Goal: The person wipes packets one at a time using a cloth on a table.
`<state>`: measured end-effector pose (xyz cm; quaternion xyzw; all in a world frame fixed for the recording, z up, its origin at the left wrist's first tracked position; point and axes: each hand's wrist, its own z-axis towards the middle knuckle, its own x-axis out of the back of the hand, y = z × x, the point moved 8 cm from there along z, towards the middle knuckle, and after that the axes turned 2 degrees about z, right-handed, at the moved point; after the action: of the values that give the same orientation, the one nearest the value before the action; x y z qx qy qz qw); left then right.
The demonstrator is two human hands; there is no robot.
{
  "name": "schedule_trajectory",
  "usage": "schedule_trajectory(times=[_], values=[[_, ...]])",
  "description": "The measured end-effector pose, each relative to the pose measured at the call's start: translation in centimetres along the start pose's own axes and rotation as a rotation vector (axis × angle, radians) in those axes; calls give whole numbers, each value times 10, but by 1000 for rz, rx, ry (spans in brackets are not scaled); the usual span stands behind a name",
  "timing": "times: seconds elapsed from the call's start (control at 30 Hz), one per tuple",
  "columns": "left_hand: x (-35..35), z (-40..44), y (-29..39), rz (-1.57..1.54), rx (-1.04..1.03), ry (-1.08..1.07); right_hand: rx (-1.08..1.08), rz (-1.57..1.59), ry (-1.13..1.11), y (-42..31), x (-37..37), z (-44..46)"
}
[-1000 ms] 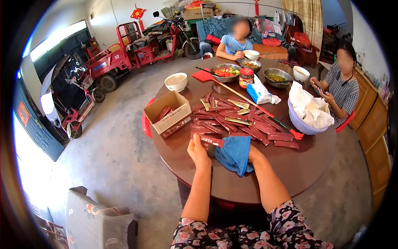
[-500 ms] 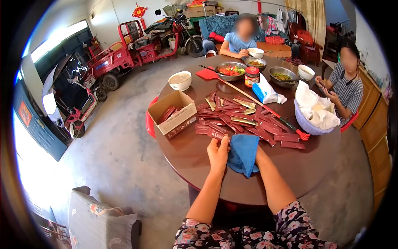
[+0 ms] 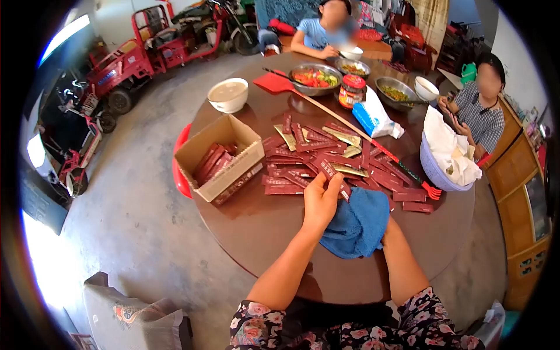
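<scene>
My left hand (image 3: pixel 321 201) pinches a dark red stick packet (image 3: pixel 331 170) between thumb and fingers. A blue cloth (image 3: pixel 359 224) drapes over my right hand (image 3: pixel 392 230), hiding its fingers; the cloth is bunched around them and touches the packet's lower end. Just beyond my hands lies a loose pile of dark red packets (image 3: pixel 315 149), with a few gold ones (image 3: pixel 344 136) among them. To the left stands an open cardboard box (image 3: pixel 254 154) holding several more red packets (image 3: pixel 213 163).
A red flyswatter (image 3: pixel 274 83) with a long handle lies across the pile. Behind it stand a white bowl (image 3: pixel 228 96), steel bowls of food (image 3: pixel 317 76), a red-lidded jar (image 3: pixel 352 92) and a tissue pack (image 3: pixel 373 116). A purple basket (image 3: pixel 429 160) is at right. Two people sit across the table.
The view has shifted and tilted downward. My left hand has moved the packet right against the cloth, and the cloth has bunched up around my right hand.
</scene>
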<state>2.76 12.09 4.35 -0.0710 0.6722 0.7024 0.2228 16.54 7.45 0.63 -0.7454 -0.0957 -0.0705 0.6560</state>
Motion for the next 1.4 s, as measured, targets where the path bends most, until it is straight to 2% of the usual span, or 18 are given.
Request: schedule_trajectory(times=[0.07, 0.3, 0.43, 0.5, 0.53, 0.6, 0.63, 0.7, 0.73, 0.77, 0.9, 1.0, 1.13, 1.23, 1.4], values=[[-3, 0, -4, -105, 26, -16, -24, -47, 27, 3, 4, -3], [6, 0, 2, -34, 89, 19, -69, -88, 91, 3, 7, -9], [18, 3, -1, -56, 141, 80, -98, 87, 95, -2, -2, -6], [17, 5, -2, -46, 110, 40, 260, -597, -20, -46, -15, 0], [12, 5, -3, -34, 94, -17, 278, -603, -45, -47, -22, 0], [8, 3, -2, 66, 48, -70, 78, -199, 212, -33, -8, -1], [5, 2, -3, 79, 28, -101, 84, -197, 194, -39, -12, -1], [4, 2, -2, 55, 43, -82, -28, 6, 239, -42, -11, -4], [6, 4, -4, 64, 43, -88, -112, -20, 315, -30, -9, -3], [9, 5, -9, 73, 67, -71, -117, 1, 325, -19, -7, -1], [11, 7, -9, 40, 72, -56, 43, 264, 83, 24, -29, 9], [21, 9, -8, 12, 85, 33, 160, 380, -15, 20, -32, 7], [23, 11, -6, -38, 74, 56, -26, 663, -21, 14, -37, 0], [24, 11, -8, -48, 113, 72, 53, 659, -18, 4, -37, 1], [18, 7, -4, 185, 15, -76, 87, 659, 6, 1, -35, 2]])
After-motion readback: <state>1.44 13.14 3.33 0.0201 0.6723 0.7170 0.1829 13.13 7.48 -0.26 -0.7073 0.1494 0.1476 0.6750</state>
